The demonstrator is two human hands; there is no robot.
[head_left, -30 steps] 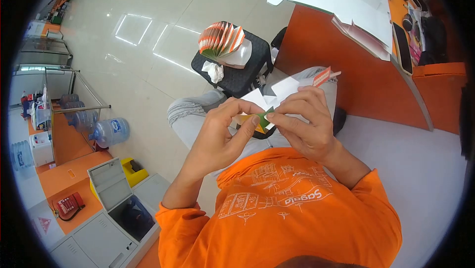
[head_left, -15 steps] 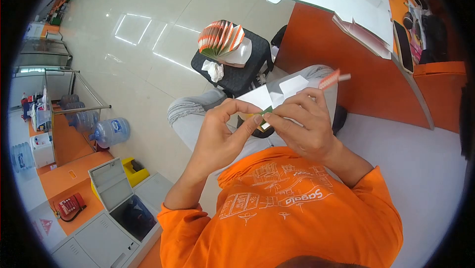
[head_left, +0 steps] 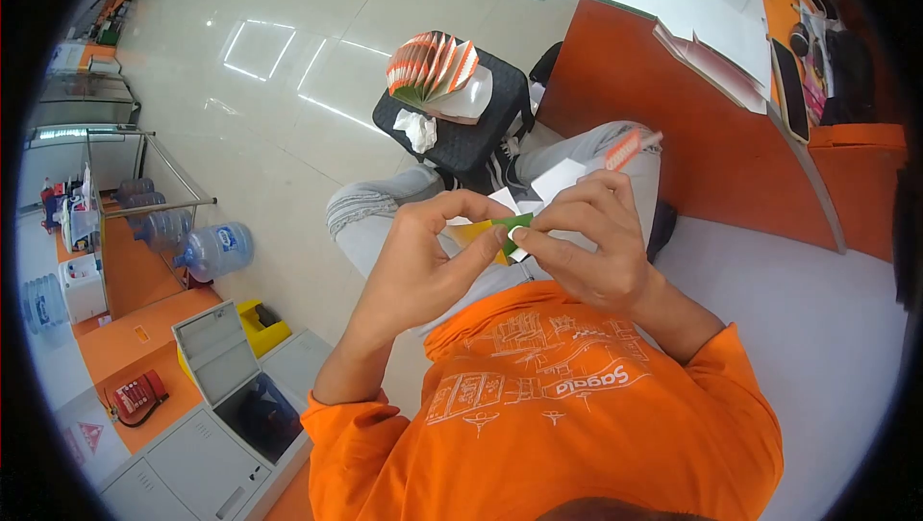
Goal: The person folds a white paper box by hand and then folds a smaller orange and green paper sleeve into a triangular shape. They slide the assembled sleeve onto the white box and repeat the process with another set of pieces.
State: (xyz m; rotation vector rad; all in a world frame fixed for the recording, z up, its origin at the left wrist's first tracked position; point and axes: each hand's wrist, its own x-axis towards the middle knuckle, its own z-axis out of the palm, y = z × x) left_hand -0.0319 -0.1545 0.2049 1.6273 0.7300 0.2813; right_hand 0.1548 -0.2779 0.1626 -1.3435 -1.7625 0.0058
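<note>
Folded paper (head_left: 519, 224), its green and yellow faces showing more than in the last frame, is pinched between left hand (head_left: 430, 250) and right hand (head_left: 588, 244), fingertips nearly closed; its crease seems partly hidden. Fanned paper (head_left: 433, 69) lies at eleven o'clock on a black seat (head_left: 471, 141).

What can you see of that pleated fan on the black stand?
The pleated fan looks like paper, its narrow folds spread in an arc. Orange and white bands show, green along the near edge. A pale panel sits at one side. It rests on the black stand beside crumpled white tissue; nobody holds it.
</note>
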